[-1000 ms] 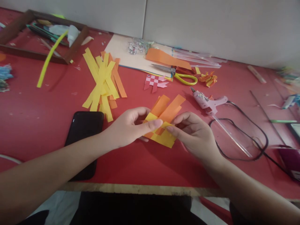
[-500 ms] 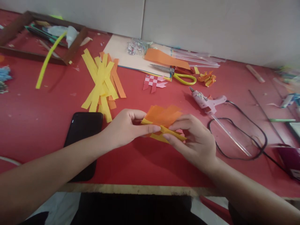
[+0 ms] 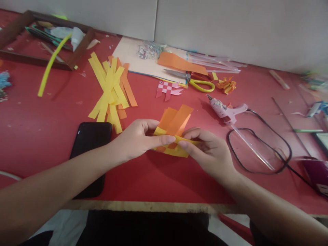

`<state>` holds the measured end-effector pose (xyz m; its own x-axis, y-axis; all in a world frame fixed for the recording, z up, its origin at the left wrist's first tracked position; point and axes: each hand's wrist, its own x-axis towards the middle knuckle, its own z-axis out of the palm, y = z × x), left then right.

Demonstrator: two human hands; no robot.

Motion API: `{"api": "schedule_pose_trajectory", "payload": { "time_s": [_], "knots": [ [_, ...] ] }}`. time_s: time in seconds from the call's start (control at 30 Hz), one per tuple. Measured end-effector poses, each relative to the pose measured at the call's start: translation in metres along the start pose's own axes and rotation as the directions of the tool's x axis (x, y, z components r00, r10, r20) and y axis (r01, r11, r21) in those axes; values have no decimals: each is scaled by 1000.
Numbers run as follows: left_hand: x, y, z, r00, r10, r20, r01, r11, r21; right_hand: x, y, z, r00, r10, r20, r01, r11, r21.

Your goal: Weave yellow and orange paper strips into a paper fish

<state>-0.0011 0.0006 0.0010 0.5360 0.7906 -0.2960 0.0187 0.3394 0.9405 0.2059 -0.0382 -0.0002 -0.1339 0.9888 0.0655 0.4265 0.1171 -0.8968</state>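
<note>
Orange and yellow paper strips [image 3: 176,124], crossing each other in a small woven piece, are held above the red table near its front edge. My left hand [image 3: 146,138] pinches the piece from the left, its thumb lying along a yellow strip. From the right, my right hand [image 3: 210,147] grips the same piece, with thumb and fingers closed on the yellow strip's right part. Both thumb tips nearly meet at the middle. Orange strip ends stick up beyond the thumbs, and a checkered bit shows below. The fingers behind the paper are partly hidden.
A black phone [image 3: 89,147] and a pile of yellow and orange strips [image 3: 110,85] lie left. Beyond my hands are a woven pink paper fish [image 3: 167,89] and scissors [image 3: 202,85]. A pink glue gun [image 3: 225,111] with a looped cord lies right; a wooden frame [image 3: 38,61] sits back left.
An orange strip on the right side of the piece now stands upright and leans right, over the yellow strip. My right hand has shifted slightly; my left hand stays nearly in place.
</note>
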Motion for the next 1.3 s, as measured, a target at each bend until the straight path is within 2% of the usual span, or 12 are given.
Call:
{"api": "schedule_pose_trajectory", "payload": {
  "time_s": [0.1, 0.37, 0.67, 0.83, 0.93, 1.17, 1.3],
  "knots": [
    [0, 0, 0, 999, -31, 29, 31, 999, -6, 1, -1, 0, 998, 54, 14, -55, 998, 44],
    [1, -1, 1, 995, -64, 82, 64, 998, 2, 0, -3, -2, 999, 18, 47, -17, 999, -31],
    [1, -3, -1, 998, -26, 63, 25, 999, 22, -1, -1, -1, 1000, 22, 2, -22, 999, -29],
    [-1, -2, 0, 999, -24, 41, 21, 998, 64, -2, -4, 0, 998, -68, 1, 68, 994, -89],
    [-1, -1, 1, 1000, -12, 22, 11, 996, 84, -3, -4, 1, 997, -74, 5, 75, 993, -88],
    [0, -2, 1, 999, -7, 40, 7, 1000, 9, -5, 3, 1, 996, -78, -52, 74, 995, -63],
    [1, -4, -1, 999, 10, 31, -9, 1000, -14, -3, 5, 2, 995, -47, -84, 49, 998, 27]
  ]
}}
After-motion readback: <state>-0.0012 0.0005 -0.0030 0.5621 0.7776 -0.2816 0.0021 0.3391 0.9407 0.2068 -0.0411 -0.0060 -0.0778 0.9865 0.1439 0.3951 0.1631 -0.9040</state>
